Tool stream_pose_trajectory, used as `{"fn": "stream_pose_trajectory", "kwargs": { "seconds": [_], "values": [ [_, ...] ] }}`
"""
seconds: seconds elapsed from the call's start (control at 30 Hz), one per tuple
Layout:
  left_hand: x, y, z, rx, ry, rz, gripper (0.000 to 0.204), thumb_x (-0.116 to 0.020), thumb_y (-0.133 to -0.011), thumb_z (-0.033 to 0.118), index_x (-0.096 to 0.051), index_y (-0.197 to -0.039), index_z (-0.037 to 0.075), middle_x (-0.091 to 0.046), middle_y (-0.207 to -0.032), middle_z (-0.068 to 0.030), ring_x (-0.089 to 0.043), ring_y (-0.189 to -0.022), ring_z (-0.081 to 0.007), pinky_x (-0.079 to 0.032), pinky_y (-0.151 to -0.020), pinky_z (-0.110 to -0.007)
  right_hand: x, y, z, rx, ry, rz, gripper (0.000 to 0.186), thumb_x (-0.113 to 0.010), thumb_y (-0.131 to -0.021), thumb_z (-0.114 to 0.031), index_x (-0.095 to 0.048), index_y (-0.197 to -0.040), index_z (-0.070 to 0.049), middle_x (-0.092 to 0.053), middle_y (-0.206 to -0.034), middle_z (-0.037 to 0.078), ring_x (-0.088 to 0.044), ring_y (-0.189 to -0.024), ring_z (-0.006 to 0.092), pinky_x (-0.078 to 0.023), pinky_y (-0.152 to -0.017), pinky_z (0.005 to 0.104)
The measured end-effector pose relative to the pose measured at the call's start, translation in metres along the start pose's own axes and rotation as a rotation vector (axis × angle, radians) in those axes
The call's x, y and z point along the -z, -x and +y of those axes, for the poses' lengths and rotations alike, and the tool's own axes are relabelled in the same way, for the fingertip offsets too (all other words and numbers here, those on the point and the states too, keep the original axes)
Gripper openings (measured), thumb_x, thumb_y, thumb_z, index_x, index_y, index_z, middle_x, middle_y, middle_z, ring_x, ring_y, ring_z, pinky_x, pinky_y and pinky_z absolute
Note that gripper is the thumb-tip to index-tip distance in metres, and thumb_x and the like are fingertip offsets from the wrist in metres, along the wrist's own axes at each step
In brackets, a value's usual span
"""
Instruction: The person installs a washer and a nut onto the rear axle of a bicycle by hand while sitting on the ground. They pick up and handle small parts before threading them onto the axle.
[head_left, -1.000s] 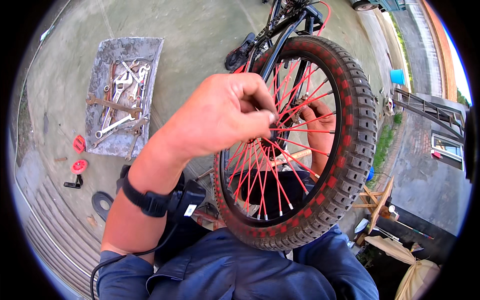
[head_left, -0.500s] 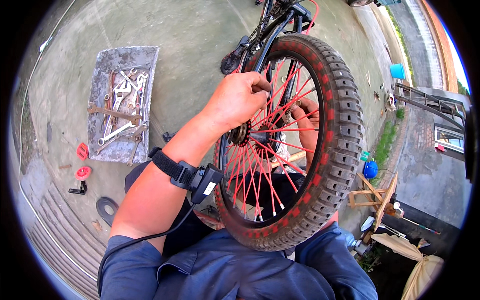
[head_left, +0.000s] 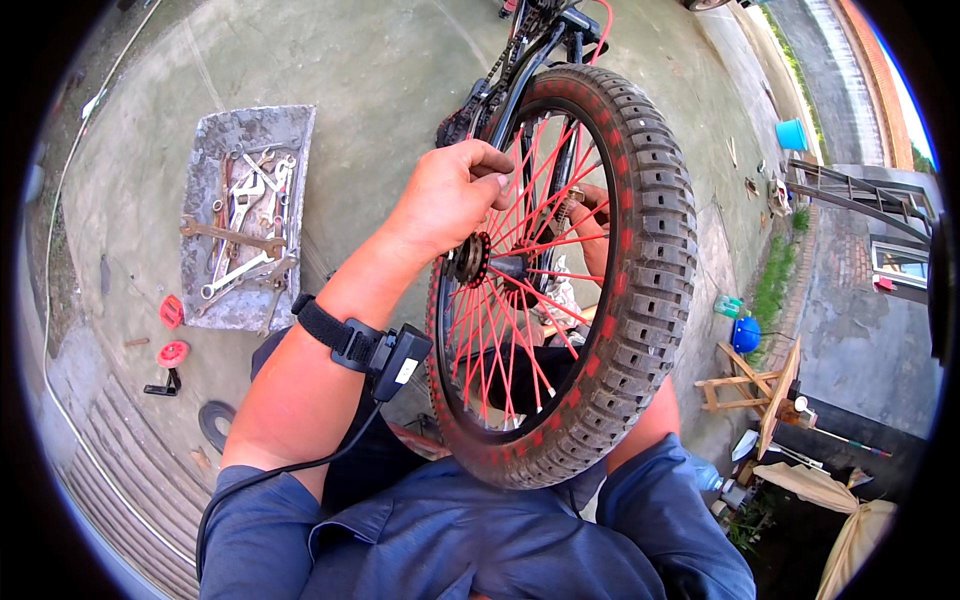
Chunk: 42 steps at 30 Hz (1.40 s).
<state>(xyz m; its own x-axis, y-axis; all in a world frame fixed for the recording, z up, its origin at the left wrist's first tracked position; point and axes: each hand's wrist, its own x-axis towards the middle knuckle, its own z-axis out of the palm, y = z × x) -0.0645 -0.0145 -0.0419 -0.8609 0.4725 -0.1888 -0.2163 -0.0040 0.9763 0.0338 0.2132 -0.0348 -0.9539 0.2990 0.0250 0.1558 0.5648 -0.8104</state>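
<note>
A bicycle wheel with red spokes and a knobby black tyre (head_left: 640,310) stands in front of me, held in a black frame (head_left: 520,90). On the wheel's left side, above the toothed sprocket (head_left: 470,260), is my left hand (head_left: 445,200). Its fingers are bent, thumb and fingertips close together by the spokes; anything between them is hidden. Seen through the spokes on the far side, my right hand (head_left: 592,228) has its fingers closed on a small metal part near the frame. Spokes and rim partly cover that hand, and the part's kind is unclear.
A grey tray (head_left: 212,150) of wrenches lies on the concrete at left. Below it are red plastic pieces (head_left: 172,353) and a dark ring (head_left: 216,424). At right are a blue bucket (head_left: 791,135), a blue ball-shaped object (head_left: 745,335) and a wooden stand (head_left: 775,400).
The wheel and both hands have shifted a little left in view. My left hand's fingers have straightened slightly. My right hand is still behind the spokes.
</note>
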Motion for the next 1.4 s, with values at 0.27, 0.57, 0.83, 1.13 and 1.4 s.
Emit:
{"fn": "stream_pose_trajectory", "kwargs": {
  "seconds": [0.27, 0.57, 0.83, 1.13, 1.4],
  "values": [
    [-0.007, -0.003, 0.000, 0.009, -0.146, 0.000, 0.015, -0.064, -0.089, 0.008, -0.069, -0.100, 0.000, -0.071, -0.083, -0.0122, -0.069, -0.070, -0.0178, -0.054, -0.066, -0.034, 0.012, -0.010, 0.004, 0.099, 0.106, -0.121, 0.028, -0.068, -0.093, -0.014, -0.067, -0.116, 0.002, -0.069, -0.094, 0.006, -0.061, -0.087, 0.0134, -0.049, -0.079, 0.0313],
    [-0.014, -0.008, -0.006, -0.176, -0.356, 0.031, 0.015, -0.065, -0.092, 0.012, -0.067, -0.101, 0.000, -0.066, -0.072, -0.0062, -0.064, -0.063, -0.0122, -0.051, -0.058, -0.030, 0.020, -0.024, 0.022, 0.187, 0.175, -0.192, 0.027, -0.070, -0.092, -0.015, -0.068, -0.114, 0.002, -0.068, -0.089, 0.004, -0.059, -0.081, 0.0120, -0.048, -0.072, 0.0303],
    [-0.009, -0.013, -0.005, -0.007, -0.041, -0.036, 0.017, -0.062, -0.092, 0.009, -0.065, -0.104, -0.003, -0.068, -0.081, -0.0063, -0.067, -0.067, -0.0119, -0.049, -0.055, -0.028, 0.016, -0.018, -0.027, 0.067, 0.184, -0.224, 0.028, -0.071, -0.093, -0.016, -0.068, -0.113, 0.003, -0.067, -0.087, 0.004, -0.059, -0.081, 0.0122, -0.049, -0.073, 0.0301],
    [-0.004, -0.014, -0.002, 0.090, 0.113, -0.060, 0.019, -0.066, -0.089, 0.010, -0.065, -0.103, -0.003, -0.069, -0.082, -0.0064, -0.068, -0.072, -0.0112, -0.047, -0.054, -0.023, 0.016, -0.023, -0.030, 0.053, 0.189, -0.257, 0.028, -0.072, -0.092, -0.017, -0.068, -0.114, 0.001, -0.068, -0.090, 0.005, -0.060, -0.083, 0.0126, -0.050, -0.076, 0.0309],
    [-0.015, -0.007, 0.005, -0.022, -0.031, -0.025, 0.019, -0.064, -0.083, 0.007, -0.069, -0.099, -0.002, -0.072, -0.080, -0.0098, -0.068, -0.070, -0.0149, -0.055, -0.068, -0.030, 0.013, -0.021, -0.014, 0.076, 0.172, -0.219, 0.028, -0.072, -0.092, -0.016, -0.068, -0.115, 0.000, -0.069, -0.093, 0.006, -0.061, -0.087, 0.0130, -0.051, -0.078, 0.0317]
  ]
}}
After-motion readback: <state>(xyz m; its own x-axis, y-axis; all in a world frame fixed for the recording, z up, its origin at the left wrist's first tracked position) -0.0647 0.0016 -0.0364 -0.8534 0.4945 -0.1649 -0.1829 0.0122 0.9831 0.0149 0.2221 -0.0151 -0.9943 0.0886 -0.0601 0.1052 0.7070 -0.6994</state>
